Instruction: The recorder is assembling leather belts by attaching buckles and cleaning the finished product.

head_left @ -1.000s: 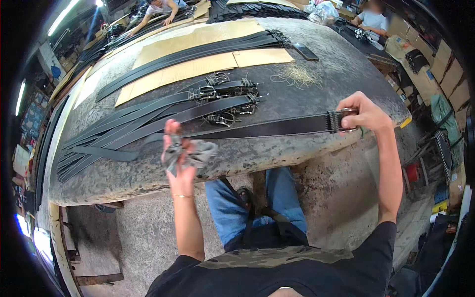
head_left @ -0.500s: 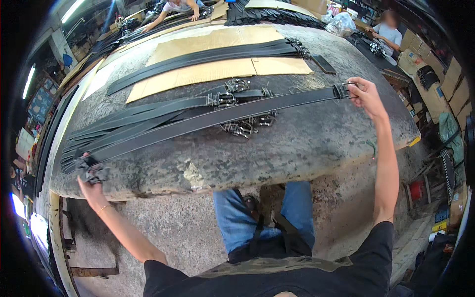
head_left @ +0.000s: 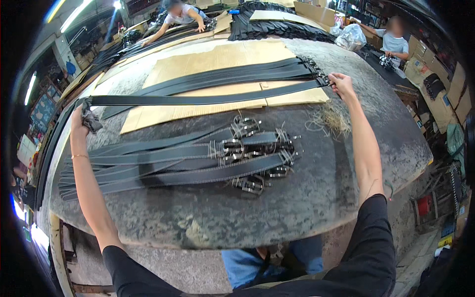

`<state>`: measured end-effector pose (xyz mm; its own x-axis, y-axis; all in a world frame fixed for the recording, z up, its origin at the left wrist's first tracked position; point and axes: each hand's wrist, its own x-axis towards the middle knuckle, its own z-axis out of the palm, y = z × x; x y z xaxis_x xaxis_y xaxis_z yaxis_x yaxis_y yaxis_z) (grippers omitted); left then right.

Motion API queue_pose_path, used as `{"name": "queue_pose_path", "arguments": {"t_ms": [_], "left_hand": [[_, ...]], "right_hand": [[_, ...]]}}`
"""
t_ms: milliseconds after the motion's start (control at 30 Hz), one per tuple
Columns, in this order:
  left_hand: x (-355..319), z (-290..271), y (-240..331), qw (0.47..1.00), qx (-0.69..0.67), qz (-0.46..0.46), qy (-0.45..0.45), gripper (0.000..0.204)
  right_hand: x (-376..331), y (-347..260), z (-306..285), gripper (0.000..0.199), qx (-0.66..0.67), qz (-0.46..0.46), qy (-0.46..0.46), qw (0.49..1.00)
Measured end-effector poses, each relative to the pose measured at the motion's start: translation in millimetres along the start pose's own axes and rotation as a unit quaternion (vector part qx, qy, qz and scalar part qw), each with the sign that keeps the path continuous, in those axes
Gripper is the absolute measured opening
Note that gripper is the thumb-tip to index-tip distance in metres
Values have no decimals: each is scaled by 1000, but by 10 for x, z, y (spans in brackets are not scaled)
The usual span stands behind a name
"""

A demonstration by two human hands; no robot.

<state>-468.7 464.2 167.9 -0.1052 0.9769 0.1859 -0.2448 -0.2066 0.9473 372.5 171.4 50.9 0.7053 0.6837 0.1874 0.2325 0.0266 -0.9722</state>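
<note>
A black leather belt point(head_left: 208, 99) is stretched nearly level between my two hands, above the cardboard. My left hand point(head_left: 78, 123) is closed on its tail end, together with a crumpled dark grey cloth point(head_left: 91, 122). At the other end, my right hand point(head_left: 341, 85) pinches the belt by its metal buckle. Just beyond it, a row of black belts point(head_left: 222, 75) lies on the cardboard sheets point(head_left: 173, 110), buckles to the right. Nearer me, bundles of stitched belts point(head_left: 190, 153) lie on the table, their silver buckles point(head_left: 250, 148) heaped together, some tied with string.
The dark, worn table point(head_left: 297, 213) has a rounded near edge. A tangle of loose string point(head_left: 330, 121) sits right of the cardboard. Two co-workers work at the far left and far right. A large stack of black strips point(head_left: 277, 29) and a clear plastic bag point(head_left: 351, 37) stand at the back.
Both hands have carried the belt away from me, from over the near bundles to the cardboard. My left hand rose most, with the cloth. My view has shifted toward the table.
</note>
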Motion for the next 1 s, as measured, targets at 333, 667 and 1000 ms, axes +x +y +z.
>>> {"name": "queue_pose_path", "arguments": {"t_ms": [333,667,1000], "left_hand": [[-120,943,-1356,549,834,53,5,57],[-263,935,-1717,614,777,129,-50,39],[-198,812,-1918,589,776,220,-55,33]], "right_hand": [[266,216,305,25,-461,-252,92,846],[-90,303,1040,30,-535,-333,-96,771],[-283,588,1185,22,-568,-325,-16,756]]}}
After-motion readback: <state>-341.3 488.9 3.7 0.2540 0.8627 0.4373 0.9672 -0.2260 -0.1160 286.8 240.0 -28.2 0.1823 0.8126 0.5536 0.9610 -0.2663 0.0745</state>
